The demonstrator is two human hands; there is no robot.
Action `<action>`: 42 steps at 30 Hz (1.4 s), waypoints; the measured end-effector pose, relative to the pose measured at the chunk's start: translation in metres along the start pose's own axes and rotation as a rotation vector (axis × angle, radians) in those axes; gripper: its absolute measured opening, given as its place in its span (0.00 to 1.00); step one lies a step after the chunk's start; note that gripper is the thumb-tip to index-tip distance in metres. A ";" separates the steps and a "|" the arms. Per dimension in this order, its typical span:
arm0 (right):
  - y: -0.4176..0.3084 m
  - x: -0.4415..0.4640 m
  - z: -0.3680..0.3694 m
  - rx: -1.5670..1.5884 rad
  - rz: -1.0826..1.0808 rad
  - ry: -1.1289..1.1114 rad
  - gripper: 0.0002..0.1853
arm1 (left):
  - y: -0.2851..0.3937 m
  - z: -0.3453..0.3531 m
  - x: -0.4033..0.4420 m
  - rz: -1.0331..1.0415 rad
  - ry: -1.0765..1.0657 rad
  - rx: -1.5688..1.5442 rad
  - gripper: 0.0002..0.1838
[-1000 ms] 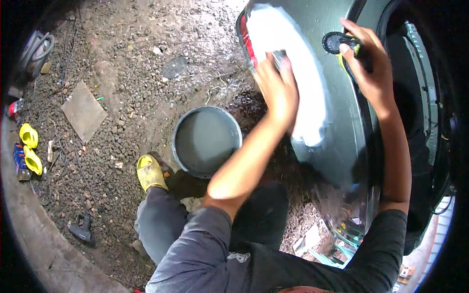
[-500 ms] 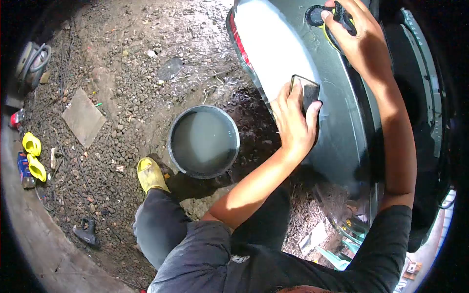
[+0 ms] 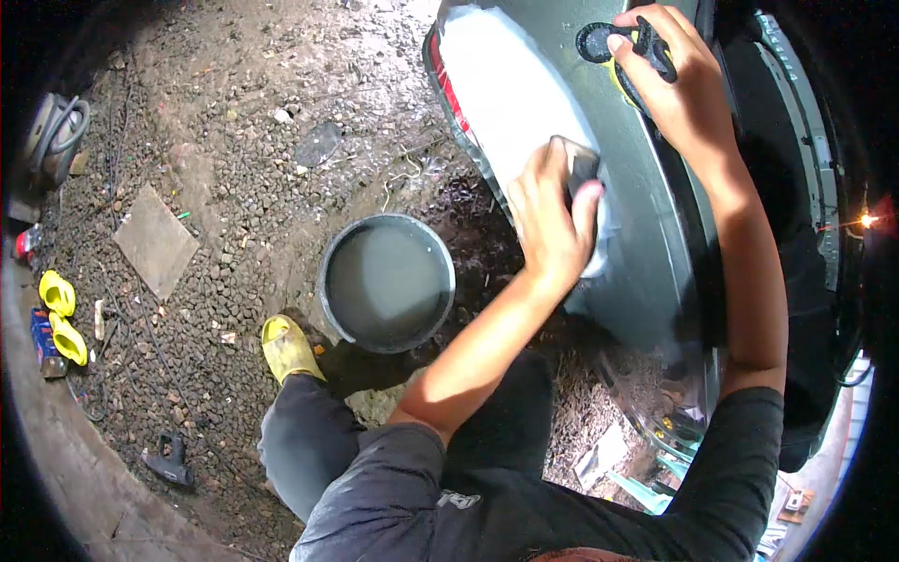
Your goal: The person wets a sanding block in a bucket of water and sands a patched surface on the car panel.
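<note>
My left hand [image 3: 551,217] is wrapped round a dark block with a pale upper face [image 3: 582,165], pressed flat on the car body panel [image 3: 646,248]. A large smooth white patch [image 3: 513,89] covers part of that grey-green panel, and the block lies over its lower right edge. Higher up, my right hand [image 3: 685,89] grips a black and yellow tool [image 3: 657,49] with a round black end, resting against the panel. My fingers hide part of it, so its kind is unclear. Red tape or a lamp edge [image 3: 448,89] borders the white patch.
A round black tub of cloudy water [image 3: 387,283] stands on wet gravel beside my yellow shoe [image 3: 288,348]. Leftward lie a flat square board [image 3: 156,241], yellow clogs [image 3: 58,293], a dark gun-shaped tool [image 3: 169,461] and a machine with a grey hose [image 3: 64,131].
The view has shifted slightly, so the car appears further left. My left hand and the block have tilted a little on the panel. A small bright light now shows at the far right.
</note>
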State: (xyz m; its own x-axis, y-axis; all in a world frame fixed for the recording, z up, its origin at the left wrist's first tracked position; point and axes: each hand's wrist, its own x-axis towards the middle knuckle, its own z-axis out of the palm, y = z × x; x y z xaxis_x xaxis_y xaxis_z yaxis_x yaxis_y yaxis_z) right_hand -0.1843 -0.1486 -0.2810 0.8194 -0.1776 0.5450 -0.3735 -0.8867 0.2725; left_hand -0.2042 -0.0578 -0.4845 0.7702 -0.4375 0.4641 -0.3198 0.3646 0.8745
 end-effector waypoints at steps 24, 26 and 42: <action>0.016 -0.010 0.001 0.029 0.079 -0.107 0.11 | -0.012 -0.018 -0.019 -0.102 -0.162 -0.068 0.33; 0.016 -0.009 0.000 0.022 0.057 -0.106 0.11 | -0.024 -0.018 0.021 -0.079 -0.123 -0.066 0.30; 0.004 0.008 -0.003 -0.255 -0.271 -0.180 0.14 | -0.049 -0.013 0.103 -0.194 -0.059 0.032 0.28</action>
State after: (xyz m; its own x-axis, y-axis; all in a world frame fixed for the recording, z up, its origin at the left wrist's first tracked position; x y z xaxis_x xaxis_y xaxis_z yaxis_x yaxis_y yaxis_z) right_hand -0.1809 -0.1519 -0.2734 0.9574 -0.0439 0.2854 -0.2110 -0.7812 0.5875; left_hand -0.1022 -0.1102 -0.4811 0.7858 -0.5446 0.2931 -0.1868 0.2428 0.9519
